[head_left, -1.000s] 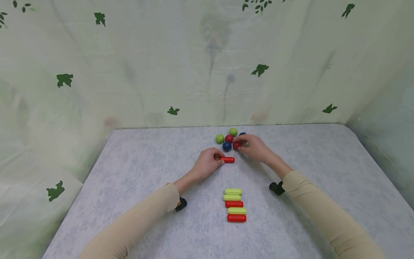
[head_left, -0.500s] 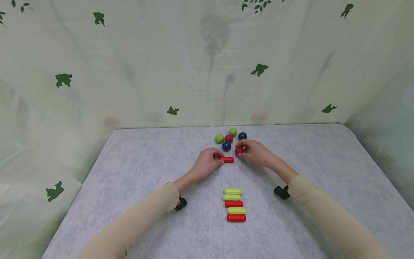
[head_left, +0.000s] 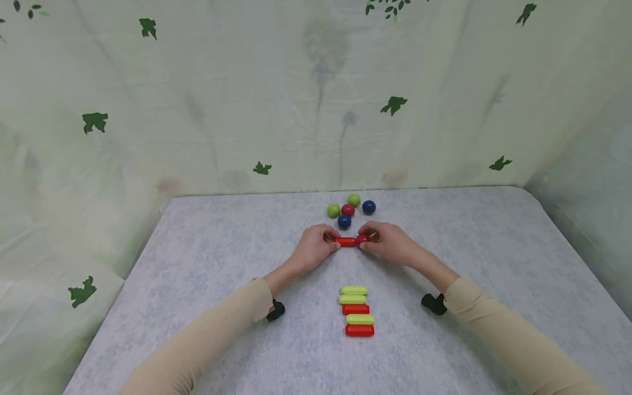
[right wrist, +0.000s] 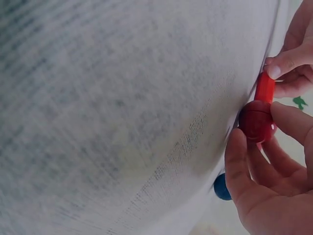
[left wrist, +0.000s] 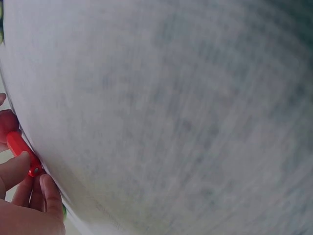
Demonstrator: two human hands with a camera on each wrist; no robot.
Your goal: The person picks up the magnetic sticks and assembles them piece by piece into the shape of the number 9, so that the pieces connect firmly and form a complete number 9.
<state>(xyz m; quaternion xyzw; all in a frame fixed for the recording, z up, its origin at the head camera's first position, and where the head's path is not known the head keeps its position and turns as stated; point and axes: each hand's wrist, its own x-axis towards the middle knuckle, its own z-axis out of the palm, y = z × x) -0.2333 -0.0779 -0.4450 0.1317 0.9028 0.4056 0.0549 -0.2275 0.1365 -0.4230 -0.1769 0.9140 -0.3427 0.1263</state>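
My left hand [head_left: 315, 246] pinches a short red rod [head_left: 346, 241] by its left end, low over the table. At the rod's other end, my right hand [head_left: 391, 240] holds a dark red ball [head_left: 362, 239] between thumb and fingers. Ball [right wrist: 257, 122] and rod [right wrist: 265, 88] meet end-on in the right wrist view; whether they are joined I cannot tell. From the left wrist view, the thumb and fingertips of the left hand [left wrist: 29, 205] grip the rod's near end, where a small metallic dot shows.
Behind the hands lie two green balls [head_left: 333, 210], two blue balls [head_left: 344, 221] and another red ball [head_left: 348, 210]. Closer to the person, yellow-green rods [head_left: 353, 299] and red rods [head_left: 360, 330] form a column. A patterned cloth [head_left: 222, 109] hangs along the table's [head_left: 207, 230] back edge.
My right hand has drawn the red ball away from the cluster, toward the person, and brought it against the rod's right end. The left hand has kept its place, holding the rod.
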